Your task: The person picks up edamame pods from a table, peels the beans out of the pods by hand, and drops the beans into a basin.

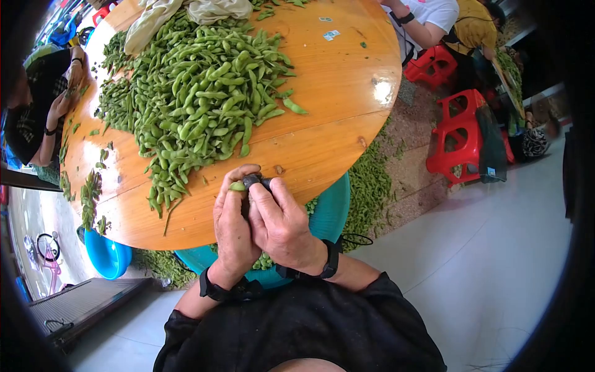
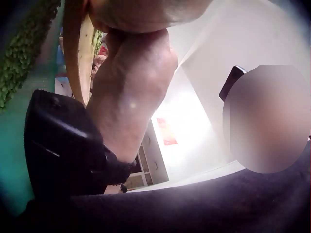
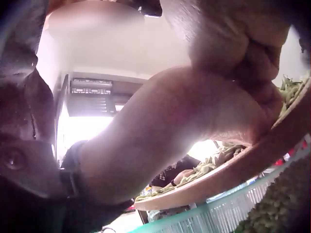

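Observation:
My left hand (image 1: 232, 232) holds a green soybean pod (image 1: 236, 186) between thumb and fingers, just off the near edge of the round wooden table (image 1: 328, 142). The right hand (image 1: 286, 228) meets it there, its curled fingertips pinching at the pod's other end. Something dark (image 1: 251, 180) covers or lies at the fingertips; I cannot tell which. Below both hands is a teal basket (image 1: 331, 214) with green beans (image 1: 263, 261) in it. Ahead of them a big heap of soybean pods (image 1: 211, 99) covers much of the tabletop. Both wrist views show mostly skin and black wrist straps.
A blue basin (image 1: 106, 254) stands on the floor to the left. Stripped greens (image 1: 369, 192) litter the floor at right, near red plastic stools (image 1: 458, 139). Another person's hands (image 1: 62, 102) work at the table's left edge. A pale cloth (image 1: 152, 25) lies over the heap.

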`<state>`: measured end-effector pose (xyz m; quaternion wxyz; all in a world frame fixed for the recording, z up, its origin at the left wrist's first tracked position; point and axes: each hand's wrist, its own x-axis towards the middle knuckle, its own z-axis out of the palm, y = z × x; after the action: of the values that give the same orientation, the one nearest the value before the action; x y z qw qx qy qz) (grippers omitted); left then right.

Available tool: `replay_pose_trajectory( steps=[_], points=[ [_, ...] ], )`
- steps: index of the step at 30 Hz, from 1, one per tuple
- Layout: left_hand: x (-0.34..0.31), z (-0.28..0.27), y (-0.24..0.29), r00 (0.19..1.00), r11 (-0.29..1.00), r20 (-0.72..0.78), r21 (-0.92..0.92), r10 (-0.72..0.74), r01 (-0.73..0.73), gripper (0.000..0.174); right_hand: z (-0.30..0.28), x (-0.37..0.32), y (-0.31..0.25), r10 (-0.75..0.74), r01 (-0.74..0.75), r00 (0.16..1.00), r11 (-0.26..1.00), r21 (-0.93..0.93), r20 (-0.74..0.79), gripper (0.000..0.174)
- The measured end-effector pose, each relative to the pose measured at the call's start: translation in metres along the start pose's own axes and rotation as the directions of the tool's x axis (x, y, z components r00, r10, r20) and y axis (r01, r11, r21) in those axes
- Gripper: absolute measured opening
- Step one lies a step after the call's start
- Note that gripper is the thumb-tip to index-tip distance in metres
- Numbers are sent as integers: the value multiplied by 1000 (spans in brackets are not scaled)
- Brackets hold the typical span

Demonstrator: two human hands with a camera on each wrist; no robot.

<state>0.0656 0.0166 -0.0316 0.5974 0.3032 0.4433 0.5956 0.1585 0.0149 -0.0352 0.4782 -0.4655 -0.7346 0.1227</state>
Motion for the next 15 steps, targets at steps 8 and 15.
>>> replay_pose_trajectory(
  steps=[8, 15],
  points=[
    [3, -25, -1, 961, 939, 137, -216, -242, 267, 18, -25, 8, 9, 156, -176, 984, 938, 300, 88, 21],
    [-1, -16, 7, 937, 957, 212, -24, -277, 289, 15, -36, 2, 21, 286, -409, 903, 797, 443, 320, 20]
  ],
)
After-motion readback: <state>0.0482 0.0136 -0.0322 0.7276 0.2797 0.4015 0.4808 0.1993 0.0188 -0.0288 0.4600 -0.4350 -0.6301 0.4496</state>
